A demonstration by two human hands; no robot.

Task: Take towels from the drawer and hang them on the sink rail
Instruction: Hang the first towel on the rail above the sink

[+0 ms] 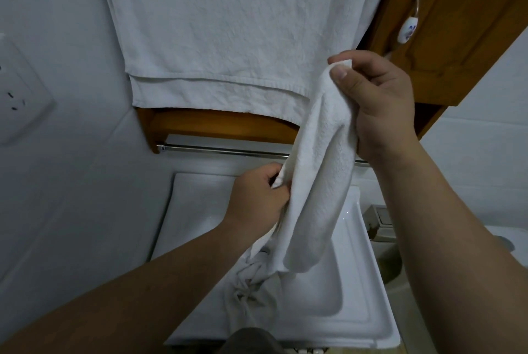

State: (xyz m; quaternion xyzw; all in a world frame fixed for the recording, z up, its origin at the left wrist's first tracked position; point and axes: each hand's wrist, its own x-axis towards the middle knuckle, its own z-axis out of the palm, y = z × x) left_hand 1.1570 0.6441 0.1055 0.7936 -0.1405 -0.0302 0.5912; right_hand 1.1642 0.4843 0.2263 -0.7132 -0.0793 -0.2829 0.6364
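- The small white towel (317,182) hangs between both hands, its long axis running steeply from upper right down to lower left, in front of the sink rail (228,151) and above the sink (368,282).
- The right hand (380,105) is higher; its thumb and fingers (341,72) pinch the towel's top corner, curled tight on the cloth.
- The left hand (257,196) sits lower, just in front of the rail, its fingers curled round the towel's side edge.
- The rail lies horizontally behind the towel, so the cloth's long axis crosses it; the left hand is nearer the rail. My judgement: the towel must be lifted over the bar and draped.
- Count: one towel in hand, one large towel (228,25) hanging above, one rail, two hands.
- The towel's bottom end bunches over the sink basin.
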